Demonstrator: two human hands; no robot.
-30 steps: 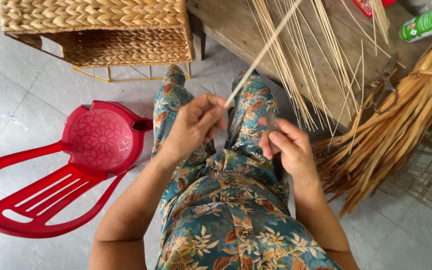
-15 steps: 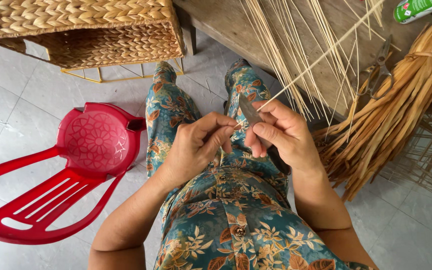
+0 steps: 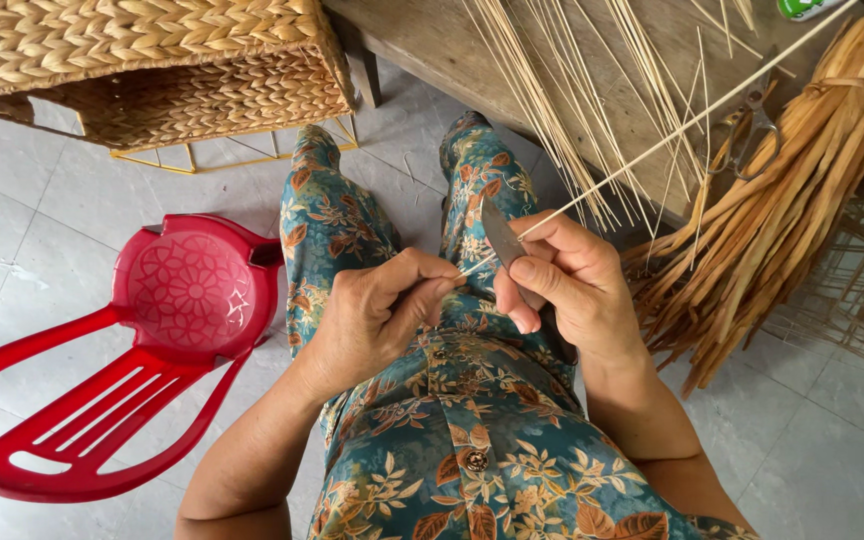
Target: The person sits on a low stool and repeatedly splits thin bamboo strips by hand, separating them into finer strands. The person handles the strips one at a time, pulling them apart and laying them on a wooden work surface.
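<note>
Left hand pinching the near end of a long pale thin bamboo splint; right hand closed around a small grey-bladed knife, blade laid against that splint. Splint running off toward two o'clock, over the wooden bench strewn with loose pale sticks. Blade tip pointing to eleven o'clock, close to the left fingertips: likely a nick there on any slip. Possibly a snapped splint from too much bite. Far end apt to snag the tan reed bundle at three o'clock.
</note>
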